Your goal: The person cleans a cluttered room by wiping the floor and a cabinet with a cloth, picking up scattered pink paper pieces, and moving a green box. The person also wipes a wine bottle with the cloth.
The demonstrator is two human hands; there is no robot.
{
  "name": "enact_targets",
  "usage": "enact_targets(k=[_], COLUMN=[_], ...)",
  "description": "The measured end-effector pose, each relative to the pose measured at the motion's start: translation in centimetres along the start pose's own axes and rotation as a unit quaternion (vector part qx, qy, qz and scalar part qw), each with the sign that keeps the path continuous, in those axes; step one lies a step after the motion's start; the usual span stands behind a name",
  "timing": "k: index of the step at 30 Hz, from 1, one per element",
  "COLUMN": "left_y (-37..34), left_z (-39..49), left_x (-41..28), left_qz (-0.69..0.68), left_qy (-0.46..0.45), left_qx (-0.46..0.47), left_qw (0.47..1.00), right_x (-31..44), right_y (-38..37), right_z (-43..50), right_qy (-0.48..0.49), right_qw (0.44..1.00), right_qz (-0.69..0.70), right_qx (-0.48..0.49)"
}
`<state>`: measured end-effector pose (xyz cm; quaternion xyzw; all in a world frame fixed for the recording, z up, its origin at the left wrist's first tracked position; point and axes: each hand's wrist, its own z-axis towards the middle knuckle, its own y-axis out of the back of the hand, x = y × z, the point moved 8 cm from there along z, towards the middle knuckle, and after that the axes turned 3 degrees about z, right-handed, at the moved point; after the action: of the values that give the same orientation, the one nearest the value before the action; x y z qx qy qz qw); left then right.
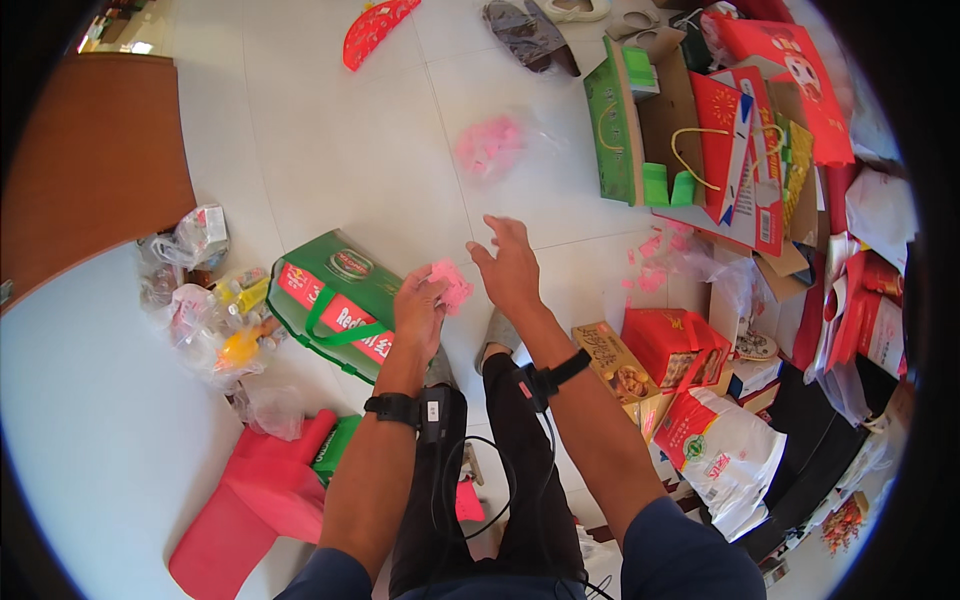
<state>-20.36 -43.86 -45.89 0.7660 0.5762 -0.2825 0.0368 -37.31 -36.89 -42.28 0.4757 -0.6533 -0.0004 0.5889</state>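
My left hand (421, 307) holds a small bunch of pink paper scraps (451, 287) between thumb and fingers. It is over the right end of a green bag (330, 251) with green straps, which lies on the floor with red drink packs showing. My right hand (510, 262) is raised to the right of it, fingers apart and holding nothing. Beyond the hands, a clear plastic bag of pink scraps (491, 146) lies on the tiles. More loose pink scraps (651, 279) are scattered on the floor at the right.
An open green carton (619, 127) and red gift bags (739, 142) crowd the right side. Nearer are a red box (667, 345) and a white-and-red sack (724, 457). Plastic bags with bottles (240, 300) and red fabric (247, 502) lie left. A red fan-shaped item (375, 30) lies far off.
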Motion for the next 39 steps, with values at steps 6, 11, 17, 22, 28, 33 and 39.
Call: enact_targets(k=[6,11,17,22,28,33,39], left_y=[-1.4,-2.3,-2.1,0.6,4.7,4.7,1.4], left_z=[4.4,8.5,14.6,16.3,13.7,7.9,-0.7], left_x=[1.8,3.6,5.5,5.9,7.6,9.3,10.8], left_qz=[0.052,0.072,0.038,0.01,-0.008,0.057,0.059], left_qy=[0.017,0.039,0.012,0.026,0.052,0.053,0.154], left_qx=[-0.031,-0.02,-0.006,0.039,0.025,0.008,0.032], left_qw=[0.998,0.996,0.999,0.999,0.998,0.997,0.986], right_x=[-6.8,-10.4,-19.9,-29.3,-33.4,-31.4,-15.0], right_y=[-4.6,-5.8,-8.8,-12.2,-15.7,-12.8,-12.3], right_z=[-2.3,0.3,5.5,10.4,11.6,2.4,-12.0], right_qy=[-0.303,-0.273,-0.304,-0.367,-0.37,-0.443,-0.313], right_qw=[0.865,0.876,0.879,0.873,0.846,0.837,0.878], right_qz=[0.338,0.353,0.352,0.321,0.378,0.293,0.343], right_qx=[0.214,0.183,0.105,-0.023,-0.07,-0.134,0.114])
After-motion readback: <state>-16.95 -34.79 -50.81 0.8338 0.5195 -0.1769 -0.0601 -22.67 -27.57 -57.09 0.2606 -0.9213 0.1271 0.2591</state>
